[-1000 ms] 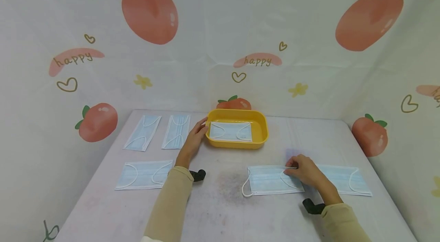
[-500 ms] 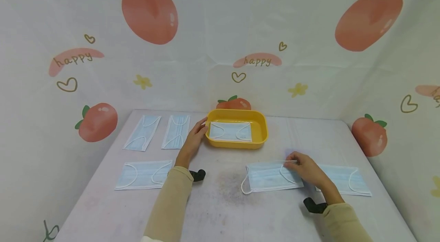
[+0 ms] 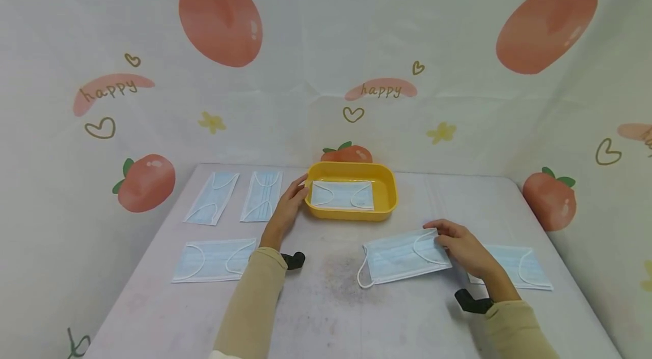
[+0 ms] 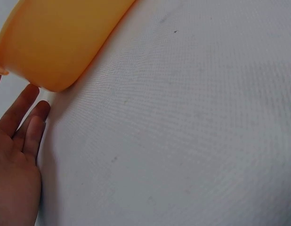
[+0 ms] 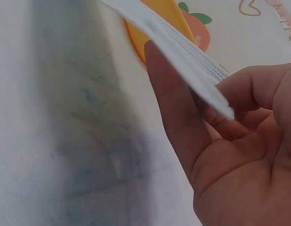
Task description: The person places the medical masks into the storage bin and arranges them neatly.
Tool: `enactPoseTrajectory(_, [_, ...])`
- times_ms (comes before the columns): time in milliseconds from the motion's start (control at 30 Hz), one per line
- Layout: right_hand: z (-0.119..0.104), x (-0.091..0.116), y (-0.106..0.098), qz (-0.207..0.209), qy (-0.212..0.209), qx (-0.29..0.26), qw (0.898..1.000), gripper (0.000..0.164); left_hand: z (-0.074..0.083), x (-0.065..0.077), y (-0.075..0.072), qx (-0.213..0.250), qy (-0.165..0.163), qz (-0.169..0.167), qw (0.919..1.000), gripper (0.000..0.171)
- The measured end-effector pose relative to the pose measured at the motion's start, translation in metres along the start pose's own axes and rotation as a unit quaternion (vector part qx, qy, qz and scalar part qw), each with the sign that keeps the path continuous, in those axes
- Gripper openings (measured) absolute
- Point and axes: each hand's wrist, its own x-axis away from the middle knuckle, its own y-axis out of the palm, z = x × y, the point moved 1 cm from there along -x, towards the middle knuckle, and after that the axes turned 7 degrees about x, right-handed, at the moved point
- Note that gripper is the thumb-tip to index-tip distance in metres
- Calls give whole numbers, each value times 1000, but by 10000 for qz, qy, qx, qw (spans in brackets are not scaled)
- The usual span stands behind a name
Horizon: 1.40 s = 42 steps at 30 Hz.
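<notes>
My right hand [image 3: 466, 248] pinches the upper right corner of a light blue face mask [image 3: 402, 257]. That end is raised and tilted; a white ear loop hangs at its left end near the table. In the right wrist view the mask's edge [image 5: 183, 61] runs between thumb and fingers. My left hand [image 3: 287, 209] touches the left side of a yellow tray [image 3: 351, 215] with its fingers nearly straight. Seen from the left wrist, the fingertips lie right at the tray's wall [image 4: 56, 47]. Inside the tray lies another mask [image 3: 342, 196], flat, with both loops on top.
Two masks stand lengthwise at the back left, an outer mask [image 3: 211, 199] and an inner mask [image 3: 262, 195]. A further mask [image 3: 214, 260] lies crosswise before them, partly behind my left forearm. Another mask [image 3: 517, 267] is at the right, partly covered by my right hand.
My right hand has lifted the right end of the mask off the table and shifted slightly up and right, so the mask now tilts. The left hand and the tray have stayed put.
</notes>
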Motion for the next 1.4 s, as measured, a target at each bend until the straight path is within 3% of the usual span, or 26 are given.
enactPoseTrajectory(467, [-15,0,0,211,4,-1018,9946,39,-3,-3,-1,29,40,-25,10000,45])
enactPoseTrajectory(800, [-22,4,-3,409,-139,-1415,9890,35,-2,-2,-2,52,54,-49,10000,45])
enactPoseTrajectory(1100, [-33,4,-4,400,-162,-2232,9738,32,-3,-2,-2,84,10,-63,9999,45])
enactPoseTrajectory(1400, [-45,-7,1,397,-26,-2965,9542,49,-1,0,-2,62,60,-78,9999,44])
